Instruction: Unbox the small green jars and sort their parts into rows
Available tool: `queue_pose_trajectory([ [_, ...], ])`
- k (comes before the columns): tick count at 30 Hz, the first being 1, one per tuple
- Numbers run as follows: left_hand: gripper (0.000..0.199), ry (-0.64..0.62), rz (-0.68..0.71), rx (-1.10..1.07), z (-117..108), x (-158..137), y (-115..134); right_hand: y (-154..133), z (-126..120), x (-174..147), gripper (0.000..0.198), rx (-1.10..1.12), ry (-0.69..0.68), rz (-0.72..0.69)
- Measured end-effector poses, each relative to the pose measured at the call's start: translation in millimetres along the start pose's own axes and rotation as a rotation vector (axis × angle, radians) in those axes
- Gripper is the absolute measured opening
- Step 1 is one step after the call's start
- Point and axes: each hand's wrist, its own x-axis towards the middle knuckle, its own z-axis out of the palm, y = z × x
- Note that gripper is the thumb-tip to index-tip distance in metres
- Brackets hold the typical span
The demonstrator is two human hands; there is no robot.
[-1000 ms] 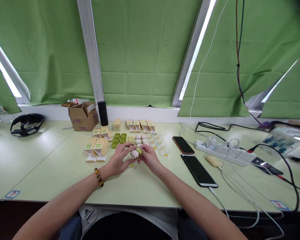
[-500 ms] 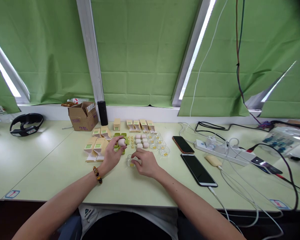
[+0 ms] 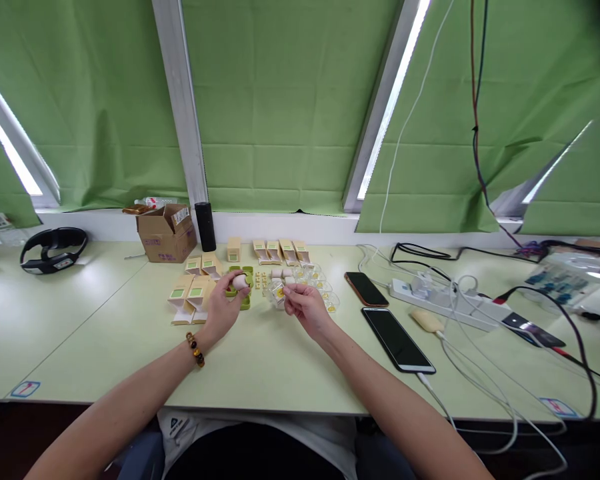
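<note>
My left hand (image 3: 222, 310) is closed around a pale pink, rounded block (image 3: 240, 282), held over the green moulded tray (image 3: 245, 305). In my right hand (image 3: 307, 311) a clear plastic piece with a yellow spot (image 3: 277, 294) is pinched between thumb and fingers, raised off the table. It partly covers the row of pink and white blocks (image 3: 277, 273). Small yellow squares (image 3: 261, 280) lie between the tray and those blocks. More clear plastic pieces (image 3: 333, 303) sit just beyond my right hand. Several open cream boxes (image 3: 199, 294) stand left of the tray.
More cream boxes (image 3: 274, 252) line the back. A cardboard box (image 3: 166, 237), black cylinder (image 3: 205, 228) and black headset (image 3: 54, 250) are at the left. Two phones (image 3: 398, 340), a power strip (image 3: 443, 303) and loose cables occupy the right side.
My right hand has lifted the clear plastic piece from the table and moved it up and right. My left hand has shifted slightly left, still holding the pink block, which is now turned.
</note>
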Motion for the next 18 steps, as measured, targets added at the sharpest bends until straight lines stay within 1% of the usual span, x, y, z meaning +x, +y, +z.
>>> queue_pose_trajectory([
  [2, 0.038, -0.002, 0.008, -0.002, 0.1, -0.3, 1.5, -1.2, -0.8, 0.1, 0.035, 0.073, 0.002, -0.008],
  [7, 0.037, -0.001, 0.014, 0.019, 0.3, -1.0, 3.7, -0.4, 0.3, -4.2, 0.04, 0.167, -0.11, -0.071],
  [9, 0.037, 0.001, 0.013, 0.027, 0.4, -1.1, 3.7, -0.1, 0.9, -6.4, 0.043, 0.176, -0.133, -0.106],
  [14, 0.036, -0.005, 0.018, 0.026, 0.4, -1.5, 2.7, 1.3, 3.9, -10.9, 0.043, 0.118, -0.101, -0.196],
  [18, 0.036, 0.001, 0.04, 0.009, 0.7, -1.7, 2.7, 2.0, 5.4, -12.2, 0.047, 0.056, -0.056, -0.216],
])
